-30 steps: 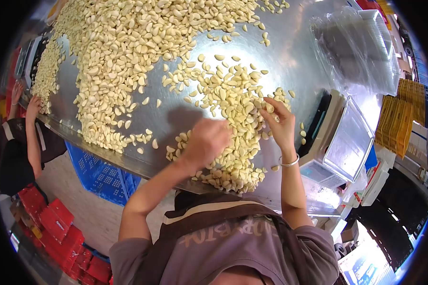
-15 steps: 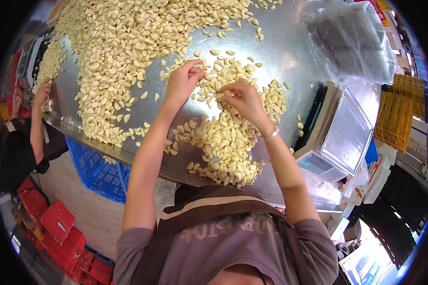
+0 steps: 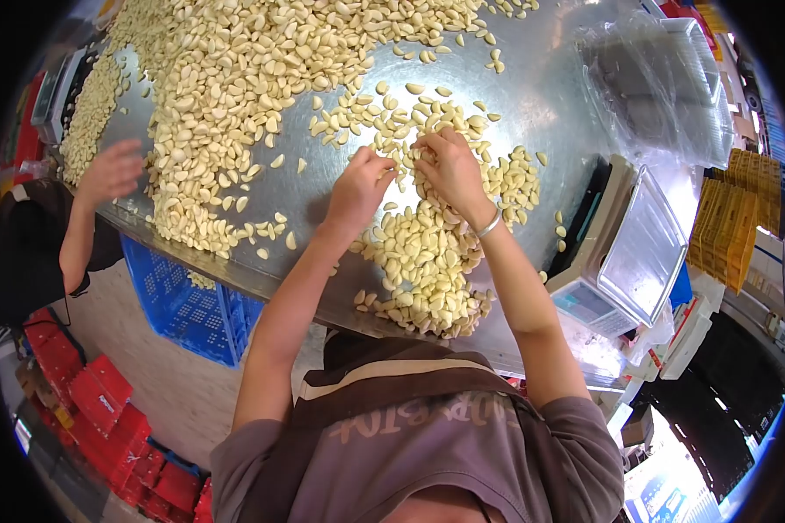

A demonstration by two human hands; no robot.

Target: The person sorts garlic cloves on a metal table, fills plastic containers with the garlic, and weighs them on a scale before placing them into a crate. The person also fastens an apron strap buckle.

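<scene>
Peeled garlic cloves (image 3: 423, 266) lie in a loose pile on the metal table (image 3: 314, 196), close to its front edge. My left hand (image 3: 358, 187) is at the left side of this pile, thumb and fingertips pressed together; whatever is between them is too small to name. Just to its right, my right hand (image 3: 449, 170), with a bangle on the wrist, is over the upper part of the pile. Its fingers are curled into a pinch, and their contents cannot be made out. A larger heap of cloves (image 3: 227, 96) spreads across the table's upper left.
At the right stand a weighing scale (image 3: 624, 253) and clear plastic trays (image 3: 663, 96) in film. Yellow crates (image 3: 728, 218) are beyond. A co-worker's hand (image 3: 113, 172) is at the left edge, above a blue crate (image 3: 187, 301). Red crates (image 3: 105, 410) lie lower left.
Both my hands moved up the pile over the last second; lately my left hand shifted down and right, nearer my right hand. The co-worker's hand moved right and down.
</scene>
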